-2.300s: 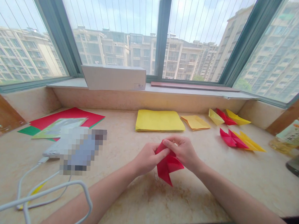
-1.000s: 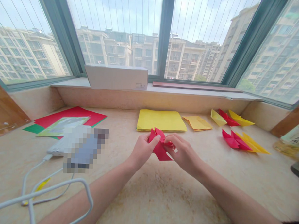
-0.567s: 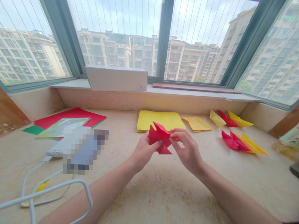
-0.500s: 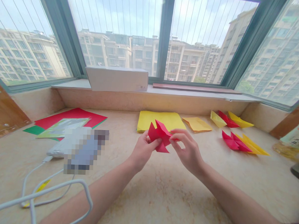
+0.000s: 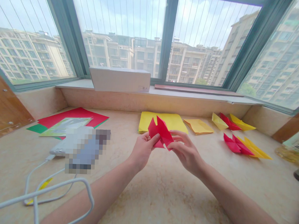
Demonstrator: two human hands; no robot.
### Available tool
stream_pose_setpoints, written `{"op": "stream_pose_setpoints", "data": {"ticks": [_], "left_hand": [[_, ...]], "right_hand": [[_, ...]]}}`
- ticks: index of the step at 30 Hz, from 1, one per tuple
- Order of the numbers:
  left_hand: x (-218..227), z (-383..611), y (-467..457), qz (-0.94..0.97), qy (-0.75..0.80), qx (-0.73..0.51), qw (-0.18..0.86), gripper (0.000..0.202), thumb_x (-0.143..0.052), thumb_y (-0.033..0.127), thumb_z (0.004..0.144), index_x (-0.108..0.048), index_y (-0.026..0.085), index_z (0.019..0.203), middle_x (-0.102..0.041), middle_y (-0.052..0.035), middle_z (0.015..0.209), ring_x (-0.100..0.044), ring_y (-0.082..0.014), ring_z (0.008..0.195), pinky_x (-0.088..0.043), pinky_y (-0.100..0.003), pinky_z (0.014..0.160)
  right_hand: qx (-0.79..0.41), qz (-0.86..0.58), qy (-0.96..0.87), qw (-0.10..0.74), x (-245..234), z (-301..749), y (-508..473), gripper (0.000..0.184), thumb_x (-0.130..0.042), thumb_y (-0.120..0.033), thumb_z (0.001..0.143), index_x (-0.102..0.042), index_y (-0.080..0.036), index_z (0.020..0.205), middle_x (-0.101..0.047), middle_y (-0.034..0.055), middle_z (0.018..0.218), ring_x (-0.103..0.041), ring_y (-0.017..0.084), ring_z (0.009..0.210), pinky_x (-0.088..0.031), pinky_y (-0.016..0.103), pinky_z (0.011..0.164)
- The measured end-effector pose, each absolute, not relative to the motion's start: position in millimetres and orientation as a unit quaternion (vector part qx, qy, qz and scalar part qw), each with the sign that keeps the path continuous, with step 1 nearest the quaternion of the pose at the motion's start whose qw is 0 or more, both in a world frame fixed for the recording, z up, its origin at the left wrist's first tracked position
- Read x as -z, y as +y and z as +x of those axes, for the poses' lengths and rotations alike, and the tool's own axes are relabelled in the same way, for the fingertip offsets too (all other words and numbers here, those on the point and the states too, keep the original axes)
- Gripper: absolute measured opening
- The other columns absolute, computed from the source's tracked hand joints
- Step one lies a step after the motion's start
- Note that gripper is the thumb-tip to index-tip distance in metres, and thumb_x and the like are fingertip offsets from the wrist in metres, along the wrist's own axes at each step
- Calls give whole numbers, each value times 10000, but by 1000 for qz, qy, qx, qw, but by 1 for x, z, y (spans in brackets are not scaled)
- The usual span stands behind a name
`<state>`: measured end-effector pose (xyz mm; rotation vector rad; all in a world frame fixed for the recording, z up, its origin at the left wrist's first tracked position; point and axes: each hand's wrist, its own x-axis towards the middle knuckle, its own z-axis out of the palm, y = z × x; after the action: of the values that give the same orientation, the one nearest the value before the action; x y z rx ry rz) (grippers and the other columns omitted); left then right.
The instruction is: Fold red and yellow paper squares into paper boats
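Note:
A red folded paper (image 5: pixel 164 130) with pointed flaps is held up above the counter between my hands. My left hand (image 5: pixel 143 150) pinches its left side, thumb across the front. On its lower right corner, my right hand (image 5: pixel 186 149) closes thumb and fingers. Behind it lies a stack of yellow paper (image 5: pixel 145 121), partly covered by the held piece and my fingers. Right of the stack rests a folded orange-yellow paper (image 5: pixel 198 126). Farther right are a red folded paper boat (image 5: pixel 236 144) and a yellow one (image 5: pixel 257 148), with several more (image 5: pixel 229 122) behind them.
Red sheets (image 5: pixel 90 114) and green sheets (image 5: pixel 36 129) lie at left under a clear packet (image 5: pixel 68 124). Nearer are a white power bank (image 5: pixel 58 150), a blurred-out phone-like item (image 5: pixel 85 155) and white cables (image 5: pixel 63 182). A white box (image 5: pixel 120 80) stands on the sill. A bottle (image 5: pixel 294 146) is at right.
The right flap of the red paper has swung outward and down, with my right fingers now on its lower corner. The whole view has shifted slightly.

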<state>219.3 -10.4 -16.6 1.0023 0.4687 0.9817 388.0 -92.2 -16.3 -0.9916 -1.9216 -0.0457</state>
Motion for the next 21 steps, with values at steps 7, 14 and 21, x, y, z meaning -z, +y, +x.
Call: {"op": "stream_pose_setpoints", "data": {"ticks": [7, 14, 21], "left_hand": [[17, 218, -16, 460, 200, -385, 775, 427, -797, 447, 737, -737, 96, 973, -756, -142, 945, -702, -224, 845, -534, -365, 847], [22, 219, -13, 470, 213, -384, 766, 443, -723, 484, 804, -723, 104, 1034, -755, -128, 938, -700, -216, 833, -552, -385, 844], [25, 218, -12, 498, 219, -393, 741, 504, -722, 539, 775, -722, 84, 991, -747, -142, 912, -697, -237, 802, -556, -378, 771]], "right_hand": [[-16, -412, -781, 469, 17, 387, -91, 209, -522, -137, 949, -667, -279, 998, -433, 80, 1404, -619, 235, 1074, -590, 433, 836], [12, -434, -806, 402, 13, 390, -91, 193, -524, -135, 952, -662, -259, 1006, -410, 86, 1482, -581, 271, 1185, -542, 486, 928], [0, -425, -811, 403, 15, 388, -92, 228, -525, -109, 940, -664, -278, 1005, -347, 64, 1524, -537, 273, 1248, -540, 500, 952]]}}
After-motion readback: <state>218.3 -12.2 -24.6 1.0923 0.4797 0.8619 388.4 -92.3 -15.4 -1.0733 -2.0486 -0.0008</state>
